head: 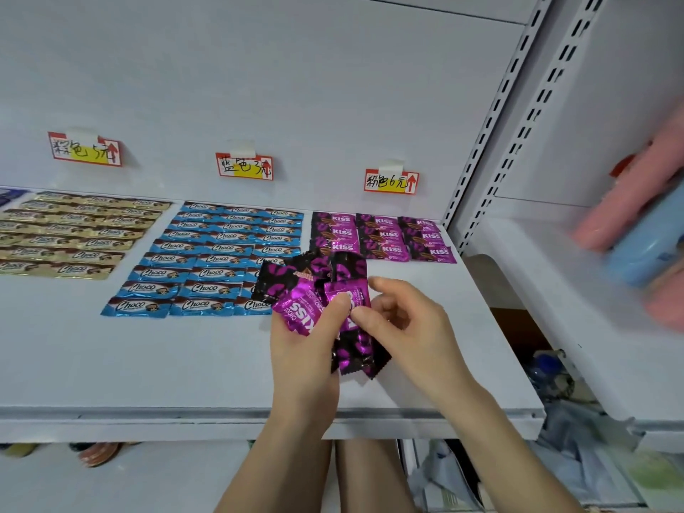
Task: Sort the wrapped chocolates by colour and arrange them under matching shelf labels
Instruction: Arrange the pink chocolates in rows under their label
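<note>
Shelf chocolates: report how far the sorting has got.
Done: gold rows and blue rows lie laid out. Pink rows are partly filled under the pink label. In hand: the left hand grips a pink bunch; the right hand pinches one piece. Left: laying that bunch down.

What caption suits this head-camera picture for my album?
Left hand and right hand hold purple Kiss chocolates over a white shelf with gold rows, blue rows and purple rows.

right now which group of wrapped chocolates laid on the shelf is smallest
The purple foil KISS chocolates under the rightmost label: a short block at the back; the blue foil bars and gold foil bars reach further forward.
</note>
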A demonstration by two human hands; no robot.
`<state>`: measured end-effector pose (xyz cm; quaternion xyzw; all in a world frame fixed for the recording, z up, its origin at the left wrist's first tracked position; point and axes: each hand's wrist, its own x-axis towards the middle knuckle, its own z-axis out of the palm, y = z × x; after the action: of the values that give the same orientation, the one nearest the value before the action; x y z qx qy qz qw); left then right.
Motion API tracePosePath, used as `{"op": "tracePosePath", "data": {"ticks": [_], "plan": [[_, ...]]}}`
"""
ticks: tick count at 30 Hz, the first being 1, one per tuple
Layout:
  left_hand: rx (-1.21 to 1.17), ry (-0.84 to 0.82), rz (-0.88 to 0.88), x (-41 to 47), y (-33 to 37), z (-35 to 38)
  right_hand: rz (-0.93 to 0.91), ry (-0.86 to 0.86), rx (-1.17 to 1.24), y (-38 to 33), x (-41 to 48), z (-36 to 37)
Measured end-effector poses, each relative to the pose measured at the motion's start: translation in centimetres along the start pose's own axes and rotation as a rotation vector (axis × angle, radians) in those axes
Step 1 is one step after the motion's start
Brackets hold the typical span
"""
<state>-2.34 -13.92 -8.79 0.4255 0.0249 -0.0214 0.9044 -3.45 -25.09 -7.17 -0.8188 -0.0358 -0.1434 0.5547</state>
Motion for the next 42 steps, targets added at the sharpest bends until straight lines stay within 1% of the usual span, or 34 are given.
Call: {"op": "tracePosePath", "data": {"ticks": [3, 6, 10, 15, 18, 20, 23, 28, 33, 36, 39, 42], "plan": [[0.003, -0.038, -0.020, 0.0, 0.3, 0.0, 0.009, -0.104, 0.085, -0.6, 0.5, -0.7], [-0.037, -0.078, -0.070, 0.0, 0.4, 0.0, 0.107, -0.206, 0.179, -0.9, 1.1, -1.4], [-0.049, -0.069, -0.082, 0.1, 0.3, -0.2, 0.236, -0.236, 0.282, -0.7, 1.5, -1.9], [-0.008, -0.054, -0.041, 0.2, 0.3, -0.6, 0.151, -0.182, 0.137, -0.5, 1.7, -2.1], [0.036, -0.043, -0.038, 0.2, 0.3, -0.7, 0.122, -0.246, 0.043, -0.8, 1.8, -2.4], [0.078, -0.026, -0.016, 0.2, 0.3, -0.8, 0.116, -0.278, 0.037, -1.0, 1.9, -2.4], [0.180, -0.004, 0.036, 0.3, 0.3, -0.8, 0.146, -0.247, 0.080, -1.1, 2.0, -2.0], [0.145, 0.050, 0.001, 0.3, 0.5, -1.1, 0.154, -0.073, 0.046, 0.3, 3.1, -3.1], [0.103, 0.147, -0.017, 1.0, 1.3, -2.0, 0.190, 0.041, -0.146, 4.0, 5.6, -5.7], [0.097, 0.173, -0.024, 1.4, 1.7, -2.2, 0.173, 0.036, -0.391, 6.1, 6.4, -5.7], [0.097, 0.180, -0.026, 1.6, 1.7, -2.3, 0.077, 0.008, -0.680, 7.0, 6.5, -5.5], [0.100, 0.183, -0.031, 1.8, 1.8, -2.3, -0.035, 0.053, -0.800, 6.7, 5.3, -5.2]]}}
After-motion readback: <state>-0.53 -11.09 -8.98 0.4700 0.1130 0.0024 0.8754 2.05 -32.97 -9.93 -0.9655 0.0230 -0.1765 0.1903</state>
